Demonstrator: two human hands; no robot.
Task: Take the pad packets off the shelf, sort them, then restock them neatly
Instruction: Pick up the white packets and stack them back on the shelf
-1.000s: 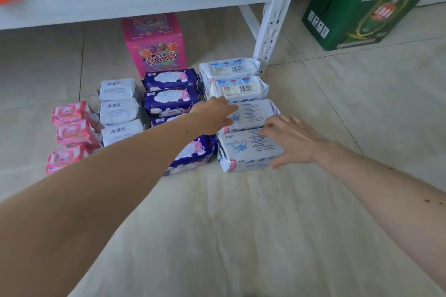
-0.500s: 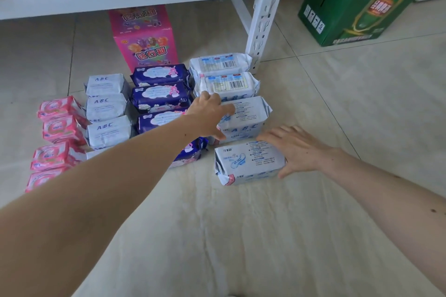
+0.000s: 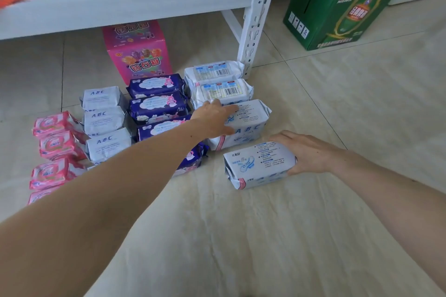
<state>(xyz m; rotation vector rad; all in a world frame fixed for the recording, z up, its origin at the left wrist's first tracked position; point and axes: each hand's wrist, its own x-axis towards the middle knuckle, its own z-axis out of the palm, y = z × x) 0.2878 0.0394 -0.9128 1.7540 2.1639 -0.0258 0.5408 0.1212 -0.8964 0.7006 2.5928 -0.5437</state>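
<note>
Our right hand [image 3: 311, 153] holds the near white packet [image 3: 259, 164] by its right end. It lies longways left to right, just near of the packet [image 3: 251, 125] our left hand [image 3: 214, 118] rests on flat.

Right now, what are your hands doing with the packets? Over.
Left hand flat on white ABC packet. Right hand holding nearest white packet by its end. Packets in rows on floor, nothing blocking.
</note>
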